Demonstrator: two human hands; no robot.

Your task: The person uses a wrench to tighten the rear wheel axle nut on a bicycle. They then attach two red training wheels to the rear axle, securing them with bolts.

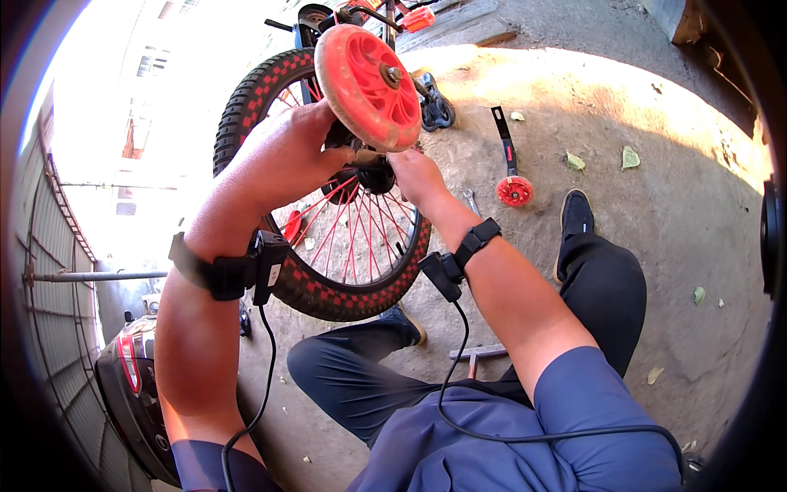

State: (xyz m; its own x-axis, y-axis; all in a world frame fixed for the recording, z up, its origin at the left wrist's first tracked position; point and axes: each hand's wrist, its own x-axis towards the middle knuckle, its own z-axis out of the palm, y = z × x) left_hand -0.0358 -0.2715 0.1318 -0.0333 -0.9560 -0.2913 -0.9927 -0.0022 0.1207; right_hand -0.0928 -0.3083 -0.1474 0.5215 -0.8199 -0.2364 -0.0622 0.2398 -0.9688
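A red training wheel point(370, 86) sits high in front of me, beside the spoked hub of a bicycle wheel point(357, 299) with a black and red checked tyre. My left hand point(299, 148) is closed behind the training wheel, at its bracket; the wheel covers most of its fingers. Just below the training wheel, my right hand point(416, 176) reaches the hub point(375, 176) with its fingers pinched together. What lies between those fingertips is too small to make out. A second red training wheel point(515, 191) with a black bracket lies on the ground to the right.
A wrench point(470, 202) lies near my right wrist. By my legs is a T-shaped metal tool point(480, 353). Beyond the wheel are a black pedal point(438, 102) and an orange-red pedal point(418, 20). A dark vehicle point(131, 394) stands at the left beside a metal fence point(49, 279).
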